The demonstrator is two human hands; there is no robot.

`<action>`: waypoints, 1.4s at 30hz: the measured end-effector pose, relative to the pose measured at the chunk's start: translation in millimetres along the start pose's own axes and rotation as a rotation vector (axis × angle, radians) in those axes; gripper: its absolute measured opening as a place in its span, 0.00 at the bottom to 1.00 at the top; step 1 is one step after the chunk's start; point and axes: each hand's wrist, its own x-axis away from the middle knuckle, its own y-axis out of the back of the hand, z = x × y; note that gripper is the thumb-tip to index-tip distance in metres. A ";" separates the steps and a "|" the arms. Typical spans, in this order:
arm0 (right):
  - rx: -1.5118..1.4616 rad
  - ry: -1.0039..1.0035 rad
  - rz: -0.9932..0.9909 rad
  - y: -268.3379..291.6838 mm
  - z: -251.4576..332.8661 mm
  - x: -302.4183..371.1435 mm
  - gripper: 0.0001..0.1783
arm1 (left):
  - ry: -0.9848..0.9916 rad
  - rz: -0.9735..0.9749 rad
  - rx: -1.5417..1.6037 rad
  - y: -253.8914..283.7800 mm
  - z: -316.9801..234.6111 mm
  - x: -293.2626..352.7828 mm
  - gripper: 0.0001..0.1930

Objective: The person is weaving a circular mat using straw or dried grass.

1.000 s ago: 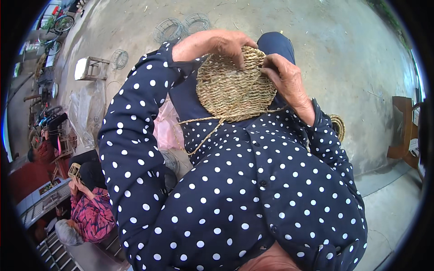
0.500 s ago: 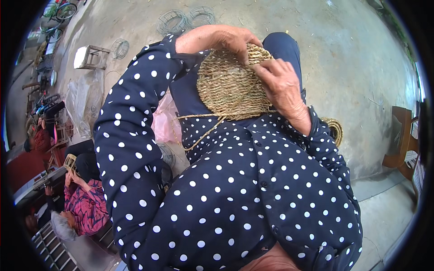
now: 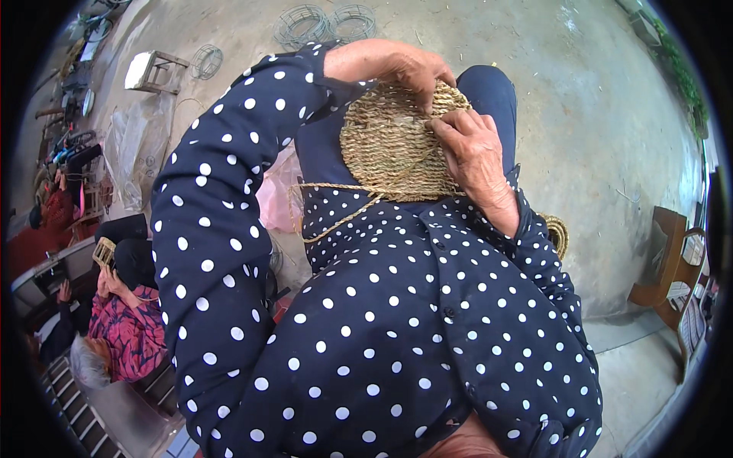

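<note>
A rounded piece of woven straw (image 3: 382, 145) lies on my lap over dark trousers. My left hand (image 3: 424, 75) reaches around its far edge, thumb on the upper face and fingers curled over the rim. Close beside that thumb, my right hand (image 3: 472, 145) pinches at the weave near the right edge. Whether a loose strand sits between those fingertips is hidden. From the near edge of the piece a twisted straw cord (image 3: 336, 185) runs out to the left and loops back across my polka-dot shirt.
Beyond my right forearm sits a coil of straw rope (image 3: 557, 235). Wire frames (image 3: 301, 29) lie on the concrete floor ahead. A small stool (image 3: 153, 70), clear plastic sheeting (image 3: 137, 153) and a pink bag (image 3: 280, 195) are leftward. Another person (image 3: 126, 328) sits at lower left; wooden furniture (image 3: 660, 256) stands right.
The whole view has shifted slightly, so the floor objects sit a little differently. Both hands stay at the far right part of the woven piece, with the right fingers bent a little differently.
</note>
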 end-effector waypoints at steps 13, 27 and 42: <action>-0.109 -0.001 0.005 -1.9 -8.1 -7.2 0.12 | -0.253 0.028 0.215 3.6 45.5 -7.2 0.42; 0.182 0.086 -0.020 -14.5 8.1 -17.5 0.13 | -0.096 0.136 0.275 16.2 33.3 -20.9 0.41; 0.372 0.140 0.154 -17.5 18.4 -28.9 0.07 | -0.334 -0.077 0.077 4.5 34.1 -2.8 0.25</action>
